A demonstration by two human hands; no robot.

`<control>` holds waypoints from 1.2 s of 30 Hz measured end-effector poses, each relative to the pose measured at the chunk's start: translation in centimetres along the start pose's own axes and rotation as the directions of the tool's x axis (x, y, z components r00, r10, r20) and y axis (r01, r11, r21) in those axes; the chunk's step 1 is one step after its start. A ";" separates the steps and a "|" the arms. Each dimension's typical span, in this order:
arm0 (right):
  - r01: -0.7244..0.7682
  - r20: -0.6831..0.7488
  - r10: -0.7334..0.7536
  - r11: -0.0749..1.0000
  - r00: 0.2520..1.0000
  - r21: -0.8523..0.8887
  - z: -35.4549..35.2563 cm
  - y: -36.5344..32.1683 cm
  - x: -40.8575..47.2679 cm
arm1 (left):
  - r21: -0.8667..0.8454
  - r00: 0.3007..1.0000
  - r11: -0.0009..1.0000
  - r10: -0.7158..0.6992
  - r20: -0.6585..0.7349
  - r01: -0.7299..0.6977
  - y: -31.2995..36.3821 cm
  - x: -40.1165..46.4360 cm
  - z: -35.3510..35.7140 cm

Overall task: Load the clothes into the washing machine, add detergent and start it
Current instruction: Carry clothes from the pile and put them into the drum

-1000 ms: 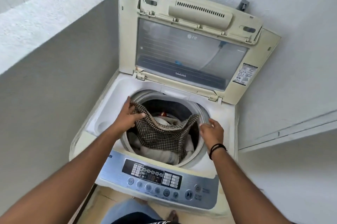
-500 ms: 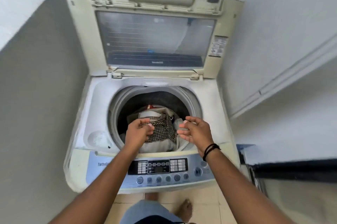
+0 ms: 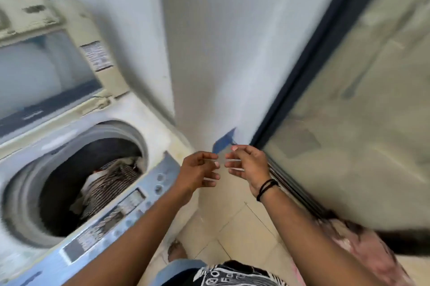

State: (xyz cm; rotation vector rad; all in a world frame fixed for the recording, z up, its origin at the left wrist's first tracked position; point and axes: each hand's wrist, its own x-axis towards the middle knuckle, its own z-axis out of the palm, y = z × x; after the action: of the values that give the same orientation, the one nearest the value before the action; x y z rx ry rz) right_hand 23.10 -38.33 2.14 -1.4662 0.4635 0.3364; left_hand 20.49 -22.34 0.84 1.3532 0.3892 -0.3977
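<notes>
Beside the open washing machine (image 3: 162,122), both hands, the left hand (image 3: 197,172) and the right hand (image 3: 247,165), hang loosely curled and empty, so the detergent step may be forgotten if the lid (image 3: 46,57) gets closed first.

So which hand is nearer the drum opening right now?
Left. The left hand hangs just past the control panel, right of the drum opening; the right hand is farther right, over the floor.

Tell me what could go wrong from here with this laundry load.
Both hands, left and right, hold nothing beside the washing machine, so detergent may get skipped. The lid stands open; starting likely fails until it is closed. The checked cloth lies piled to one side of the drum, risking imbalance.
</notes>
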 end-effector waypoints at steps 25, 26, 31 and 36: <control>-0.233 -0.561 0.500 0.846 0.660 0.480 -42.9 22.8 -12.3 | 0.814 0.791 0.580 -0.513 0.332 0.035 -22.0 -3.6 43.6; -0.234 -0.571 0.497 0.850 0.654 0.472 -44.2 23.0 -11.9 | 0.831 0.776 0.557 -0.527 0.346 0.007 -22.7 -3.0 45.1; -0.254 -0.666 0.513 0.855 0.541 0.452 -51.6 22.8 -12.2 | 0.883 0.702 0.422 -0.565 0.434 -0.207 -26.6 0.5 51.9; -0.277 -0.717 0.573 0.819 0.397 0.502 -56.9 25.1 -11.4 | 0.869 0.648 0.267 -0.583 0.491 -0.417 -30.9 4.3 56.1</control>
State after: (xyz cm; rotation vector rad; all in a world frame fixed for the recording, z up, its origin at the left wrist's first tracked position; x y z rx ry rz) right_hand -4.43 -92.17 -16.46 -1.0778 1.6801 -0.1049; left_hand 11.30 -83.07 -17.96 2.1891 -0.7282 -1.4907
